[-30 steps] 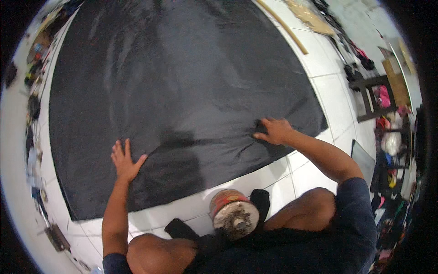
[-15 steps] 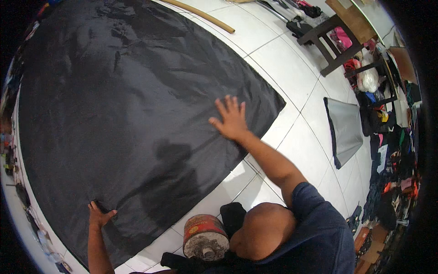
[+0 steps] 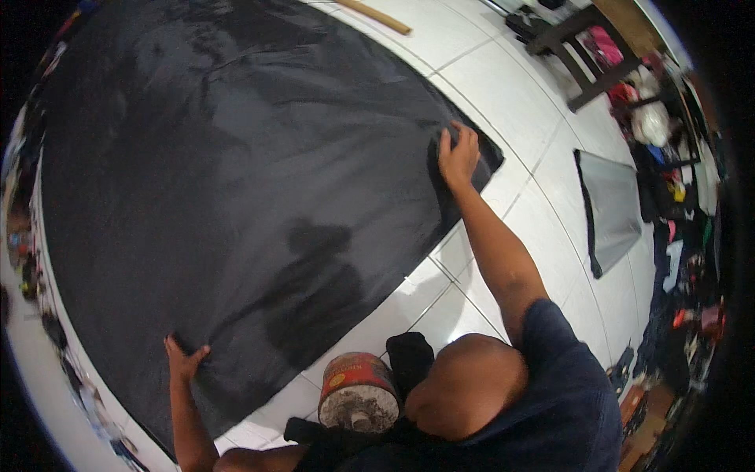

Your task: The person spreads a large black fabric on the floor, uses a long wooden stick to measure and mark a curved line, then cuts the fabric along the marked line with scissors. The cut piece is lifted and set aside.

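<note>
A large black sheet (image 3: 236, 173), slightly glossy and wrinkled, lies spread over the floor in front of me. My left hand (image 3: 185, 360) presses on it near its lower left part, thumb and fingers apart. Close to the sheet's right corner, my right hand (image 3: 459, 157) rests on the cloth with its fingers a little bent and parted; nothing shows in it. Small folds run through the fabric around that hand. By my knee stands a red-labelled can (image 3: 355, 381), its grey crusted end with a round knob facing up.
White floor tiles (image 3: 503, 86) border the sheet. A brown tube (image 3: 377, 16) lies beyond its far edge. To the right are a grey folded piece with a black edge (image 3: 612, 208), a dark stool (image 3: 586, 59) and a long pile of mixed clothes and bags (image 3: 676, 259).
My right hand has slid right and farther away over the sheet toward its corner, its fingers now more bent. My left hand stays spread at about the same spot on the cloth.
</note>
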Motion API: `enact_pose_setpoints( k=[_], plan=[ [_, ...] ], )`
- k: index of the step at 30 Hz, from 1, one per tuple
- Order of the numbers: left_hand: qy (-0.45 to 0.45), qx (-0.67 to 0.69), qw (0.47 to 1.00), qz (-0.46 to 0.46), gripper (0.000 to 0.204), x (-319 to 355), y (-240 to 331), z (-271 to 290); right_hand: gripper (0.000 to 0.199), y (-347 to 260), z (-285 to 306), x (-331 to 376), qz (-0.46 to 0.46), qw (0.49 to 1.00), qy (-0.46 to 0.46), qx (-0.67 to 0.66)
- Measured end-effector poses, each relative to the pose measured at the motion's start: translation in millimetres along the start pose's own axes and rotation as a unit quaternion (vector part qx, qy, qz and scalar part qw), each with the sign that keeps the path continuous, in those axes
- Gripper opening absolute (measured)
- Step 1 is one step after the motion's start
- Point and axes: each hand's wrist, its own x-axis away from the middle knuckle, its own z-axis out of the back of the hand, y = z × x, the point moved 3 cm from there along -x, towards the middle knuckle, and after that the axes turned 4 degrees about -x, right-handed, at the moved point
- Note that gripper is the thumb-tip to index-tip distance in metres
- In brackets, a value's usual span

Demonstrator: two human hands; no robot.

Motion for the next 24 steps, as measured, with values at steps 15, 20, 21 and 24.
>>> enact_pose_setpoints(
  k=[15,20,21,24],
  plan=[
    [0.256,-0.031,0.962,-0.091,0.076,75.5,17.6,-35.3,0.039,-245.9,182.3,277.9,0.631,0.414,-0.587,-0.292],
    [0.279,-0.109,0.954,-0.018,0.080,112.1,-59.0,-60.3,0.028,-259.3,175.1,300.0,0.618,0.424,-0.546,-0.374],
    [0.286,-0.109,0.952,-0.015,0.080,113.1,-65.0,-60.7,0.028,-261.6,175.2,298.6,0.605,0.436,-0.552,-0.372],
    [0.272,-0.068,0.959,-0.030,0.080,105.7,-55.0,-68.8,0.028,-269.1,182.1,281.4,0.565,0.497,-0.570,-0.329]
  ],
)
